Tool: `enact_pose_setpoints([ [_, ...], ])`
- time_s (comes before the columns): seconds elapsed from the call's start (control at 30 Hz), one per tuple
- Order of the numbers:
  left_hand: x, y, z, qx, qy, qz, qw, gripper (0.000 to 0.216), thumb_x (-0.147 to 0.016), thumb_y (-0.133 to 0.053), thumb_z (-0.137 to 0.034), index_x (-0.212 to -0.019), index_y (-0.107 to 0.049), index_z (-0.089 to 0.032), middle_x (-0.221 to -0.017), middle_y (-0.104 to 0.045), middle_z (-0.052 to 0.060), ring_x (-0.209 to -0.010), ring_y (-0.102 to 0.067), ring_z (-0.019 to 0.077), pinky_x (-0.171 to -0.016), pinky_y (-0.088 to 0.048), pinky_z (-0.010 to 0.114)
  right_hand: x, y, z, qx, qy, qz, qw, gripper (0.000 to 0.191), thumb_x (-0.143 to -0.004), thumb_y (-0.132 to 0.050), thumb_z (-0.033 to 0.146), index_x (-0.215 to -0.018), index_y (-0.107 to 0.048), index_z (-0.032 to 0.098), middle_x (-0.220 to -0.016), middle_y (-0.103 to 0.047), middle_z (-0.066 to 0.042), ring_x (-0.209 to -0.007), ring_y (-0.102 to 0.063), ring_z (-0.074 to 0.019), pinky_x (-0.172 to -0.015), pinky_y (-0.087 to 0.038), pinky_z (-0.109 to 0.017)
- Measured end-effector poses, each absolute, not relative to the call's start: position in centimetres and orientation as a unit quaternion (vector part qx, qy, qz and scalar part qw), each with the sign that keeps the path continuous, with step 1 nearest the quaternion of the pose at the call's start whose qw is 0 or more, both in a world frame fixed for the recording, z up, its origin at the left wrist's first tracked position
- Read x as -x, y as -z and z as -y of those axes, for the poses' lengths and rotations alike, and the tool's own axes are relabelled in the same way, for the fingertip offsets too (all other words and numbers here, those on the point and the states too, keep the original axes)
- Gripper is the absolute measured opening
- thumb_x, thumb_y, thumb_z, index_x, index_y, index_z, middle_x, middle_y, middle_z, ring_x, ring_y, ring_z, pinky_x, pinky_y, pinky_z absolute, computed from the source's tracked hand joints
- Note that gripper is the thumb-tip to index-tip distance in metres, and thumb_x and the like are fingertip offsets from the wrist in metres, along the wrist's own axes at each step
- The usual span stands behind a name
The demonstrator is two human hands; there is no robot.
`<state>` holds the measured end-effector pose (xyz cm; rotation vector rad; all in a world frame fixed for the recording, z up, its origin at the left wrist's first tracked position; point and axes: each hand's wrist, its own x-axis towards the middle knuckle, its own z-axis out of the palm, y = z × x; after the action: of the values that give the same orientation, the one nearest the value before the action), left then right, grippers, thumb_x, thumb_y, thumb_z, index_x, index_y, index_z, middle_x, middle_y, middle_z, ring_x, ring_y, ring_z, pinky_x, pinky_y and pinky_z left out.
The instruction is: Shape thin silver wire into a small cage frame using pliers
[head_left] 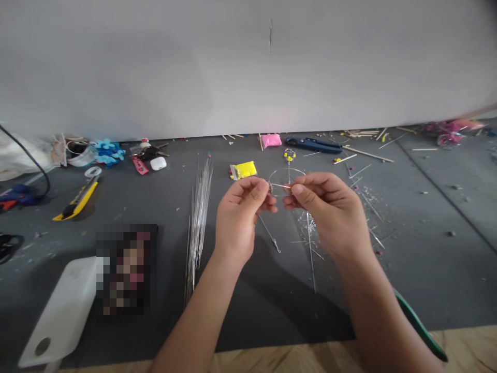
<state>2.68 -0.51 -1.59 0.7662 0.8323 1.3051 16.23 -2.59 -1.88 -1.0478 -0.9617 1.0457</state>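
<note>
Between my two hands is a thin silvery wire, part of it bent into a round loop above the fingers. My left hand pinches it between thumb and forefinger at one end. On the other side my right hand grips it with thumb and fingertips. Just beyond the loop stands or lies a small wire piece with yellow bits; I cannot tell whether it joins the loop. Below my left fingers a short wire with a twisted eye shows. A bundle of straight wires lies left of my left hand.
A yellow packet, a pink packet and a dark blue cutter lie at the back. Wire scraps and sticks are scattered rightward. At left are a yellow utility knife and a white object; green handles at right.
</note>
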Motion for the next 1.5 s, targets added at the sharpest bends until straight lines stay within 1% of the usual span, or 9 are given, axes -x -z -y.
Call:
enact_pose_setpoints([
  [0.13, -3.3, 2.0, 0.8, -0.347, -0.606, -0.416, 0.582, 0.017, -0.073, -0.077, -0.03, -0.081, -0.069, -0.017, -0.069, -0.063, 0.0, -0.062, -0.059, 0.0096, -0.057, -0.05, 0.022, -15.8, 1.9, 2.8, 0.481, -0.432, 0.44, 0.623, 0.007, -0.079, -0.071, 0.018, -0.083, -0.068, 0.023, -0.077, -0.073, 0.002, -0.065, -0.07, -0.0118, -0.063, -0.06, -0.026],
  [0.27, -3.7, 2.2, 1.1, -0.319, -0.611, -0.448, 0.569, 0.025, -0.068, -0.081, -0.031, -0.085, -0.068, -0.018, -0.07, -0.063, -0.001, -0.06, -0.056, 0.008, -0.053, -0.046, 0.019, -15.3, 1.9, 3.0, 0.493, -0.42, 0.455, 0.611, 0.006, -0.079, -0.07, 0.018, -0.083, -0.068, 0.023, -0.081, -0.074, 0.002, -0.068, -0.07, -0.0119, -0.065, -0.058, -0.026],
  [0.37, -3.9, 2.1, 1.1, -0.289, -0.611, -0.457, 0.578, 0.027, -0.066, -0.082, -0.029, -0.086, -0.067, -0.018, -0.073, -0.063, -0.001, -0.06, -0.055, 0.0073, -0.051, -0.043, 0.018, -14.9, 2.0, 3.0, 0.493, -0.432, 0.453, 0.604, 0.006, -0.079, -0.07, 0.017, -0.082, -0.068, 0.023, -0.077, -0.074, 0.003, -0.069, -0.069, -0.0111, -0.064, -0.057, -0.024],
  [0.5, -4.1, 2.1, 1.1, -0.277, -0.611, -0.452, 0.588, 0.025, -0.067, -0.081, -0.027, -0.084, -0.066, -0.018, -0.07, -0.06, -0.002, -0.058, -0.053, 0.0071, -0.051, -0.042, 0.019, -14.9, 2.1, 2.9, 0.489, -0.444, 0.448, 0.603, 0.007, -0.08, -0.069, 0.016, -0.083, -0.067, 0.023, -0.076, -0.073, 0.003, -0.068, -0.069, -0.0104, -0.063, -0.056, -0.023],
  [0.73, -4.2, 2.1, 1.1, -0.271, -0.612, -0.439, 0.6, 0.02, -0.068, -0.079, -0.024, -0.084, -0.067, -0.018, -0.075, -0.06, -0.001, -0.066, -0.055, 0.0086, -0.066, -0.047, 0.023, -14.8, 2.0, 2.9, 0.482, -0.461, 0.436, 0.604, 0.006, -0.081, -0.067, 0.016, -0.083, -0.065, 0.021, -0.074, -0.073, 0.003, -0.07, -0.071, -0.0119, -0.068, -0.058, -0.026],
  [0.93, -4.0, 2.3, 1.0, -0.284, -0.6, -0.418, 0.62, 0.014, -0.072, -0.076, -0.026, -0.083, -0.069, -0.02, -0.073, -0.057, -0.002, -0.065, -0.052, 0.0086, -0.066, -0.044, 0.024, -14.8, 2.1, 2.9, 0.488, -0.45, 0.438, 0.606, 0.005, -0.081, -0.067, 0.018, -0.084, -0.064, 0.021, -0.073, -0.073, 0.002, -0.068, -0.07, -0.0122, -0.067, -0.058, -0.027],
  [1.17, -3.7, 2.1, 0.9, -0.275, -0.566, -0.414, 0.657, 0.009, -0.073, -0.074, -0.025, -0.08, -0.07, -0.019, -0.073, -0.059, -0.002, -0.067, -0.051, 0.0087, -0.069, -0.04, 0.023, -15.0, 2.1, 2.8, 0.508, -0.435, 0.45, 0.592, 0.005, -0.081, -0.067, 0.02, -0.083, -0.063, 0.022, -0.072, -0.072, 0.002, -0.067, -0.07, -0.0137, -0.066, -0.058, -0.03],
  [1.33, -3.3, 1.9, 0.7, -0.282, -0.542, -0.394, 0.687, 0.004, -0.076, -0.07, -0.023, -0.077, -0.069, -0.019, -0.082, -0.063, 0.0, -0.07, -0.051, 0.0093, -0.07, -0.039, 0.024, -15.2, 2.3, 2.7, 0.503, -0.446, 0.445, 0.592, 0.005, -0.081, -0.068, 0.02, -0.082, -0.064, 0.021, -0.07, -0.071, 0.003, -0.065, -0.069, -0.0118, -0.064, -0.058, -0.027],
  [1.5, -3.2, 2.1, 0.5, -0.29, -0.522, -0.383, 0.704, 0.006, -0.079, -0.068, -0.024, -0.075, -0.068, -0.019, -0.085, -0.065, 0.001, -0.072, -0.052, 0.0105, -0.068, -0.039, 0.024, -15.6, 2.4, 2.4, 0.507, -0.448, 0.445, 0.587, 0.006, -0.08, -0.068, 0.021, -0.082, -0.063, 0.021, -0.073, -0.072, 0.002, -0.063, -0.069, -0.0127, -0.062, -0.058, -0.028],
])
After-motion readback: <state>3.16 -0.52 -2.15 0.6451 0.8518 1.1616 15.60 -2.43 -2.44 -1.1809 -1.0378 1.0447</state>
